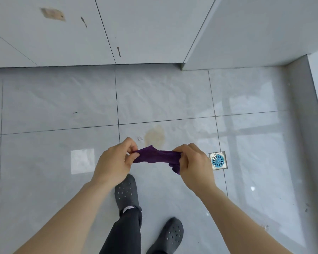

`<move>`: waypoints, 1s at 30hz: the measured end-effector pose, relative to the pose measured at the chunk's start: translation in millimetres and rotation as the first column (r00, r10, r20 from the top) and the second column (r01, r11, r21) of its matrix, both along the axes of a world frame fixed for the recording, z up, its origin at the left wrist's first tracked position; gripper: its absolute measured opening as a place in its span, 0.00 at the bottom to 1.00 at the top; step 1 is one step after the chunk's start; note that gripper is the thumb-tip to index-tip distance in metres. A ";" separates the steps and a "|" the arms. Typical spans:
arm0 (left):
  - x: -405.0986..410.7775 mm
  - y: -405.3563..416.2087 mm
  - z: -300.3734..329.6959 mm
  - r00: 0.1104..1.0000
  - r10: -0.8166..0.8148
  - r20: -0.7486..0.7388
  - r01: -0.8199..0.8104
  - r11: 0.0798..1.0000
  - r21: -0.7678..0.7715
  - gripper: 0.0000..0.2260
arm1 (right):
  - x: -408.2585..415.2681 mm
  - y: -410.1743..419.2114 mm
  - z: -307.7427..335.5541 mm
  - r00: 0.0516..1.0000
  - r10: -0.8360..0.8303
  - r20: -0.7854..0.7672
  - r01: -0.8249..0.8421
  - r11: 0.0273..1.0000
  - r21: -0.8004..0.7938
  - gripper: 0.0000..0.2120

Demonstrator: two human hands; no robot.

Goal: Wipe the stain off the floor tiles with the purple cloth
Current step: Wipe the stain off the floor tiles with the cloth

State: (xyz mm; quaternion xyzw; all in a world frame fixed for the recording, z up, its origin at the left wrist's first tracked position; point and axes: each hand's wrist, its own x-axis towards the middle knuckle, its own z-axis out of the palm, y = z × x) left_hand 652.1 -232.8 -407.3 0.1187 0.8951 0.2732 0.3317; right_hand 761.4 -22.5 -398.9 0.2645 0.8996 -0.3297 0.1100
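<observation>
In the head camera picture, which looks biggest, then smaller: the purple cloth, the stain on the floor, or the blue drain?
1. purple cloth, though it is held up nearer the camera, so that may flatter it
2. stain
3. blue drain

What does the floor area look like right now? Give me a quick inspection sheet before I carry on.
Surface: glossy grey floor tiles with dark grout lines; window glare on the right side.
Job's things: yellowish stain on the tile just ahead of the hands, not yet wiped; purple cloth stretched in the air between both hands, off the floor.
Clutter: a small dark speck on the left tile; nothing else seen.
Grips: left hand pinches one end of the cloth, right hand the other.
Cables: nothing seen.
Surroundings: floor drain with a blue grate right of the hands; wall tiles with brown marks; grey clogs standing below the hands.
</observation>
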 end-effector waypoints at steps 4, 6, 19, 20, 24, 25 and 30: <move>12.1 -2.3 -84.0 0.999 -0.045 0.017 0.045 0.999 -0.005 0.08 | 17.4 0.2 -83.1 1.000 -0.010 0.008 0.011 0.999 -0.045 0.16; 15.5 -4.3 -126.1 0.998 -0.064 0.025 0.064 0.998 -0.006 0.10 | 22.2 -1.2 -124.7 1.000 -0.001 0.000 0.001 1.000 -0.020 0.15; 7.2 3.7 -340.1 0.990 -0.083 -0.110 0.091 0.993 0.070 0.09 | 6.8 0.2 -341.6 0.968 -0.015 -0.250 0.072 0.973 0.220 0.16; 4.4 6.3 -347.5 0.986 -0.087 -0.143 0.098 0.993 0.072 0.09 | 2.3 2.6 -350.8 0.963 -0.021 -0.268 0.087 0.967 0.238 0.16; -4.0 15.0 -366.0 0.959 -0.130 -0.253 0.157 0.984 0.088 0.10 | -15.3 15.3 -369.3 0.940 -0.034 -0.339 0.149 0.935 0.321 0.15; -5.4 16.8 -369.0 0.952 -0.150 -0.267 0.180 0.979 0.094 0.10 | -20.8 19.0 -371.1 0.933 -0.047 -0.356 0.171 0.930 0.326 0.14; -12.0 31.8 -377.0 0.925 -0.228 -0.302 0.275 0.954 0.121 0.10 | -54.5 24.9 -368.6 0.901 -0.105 -0.420 0.203 0.959 0.195 0.15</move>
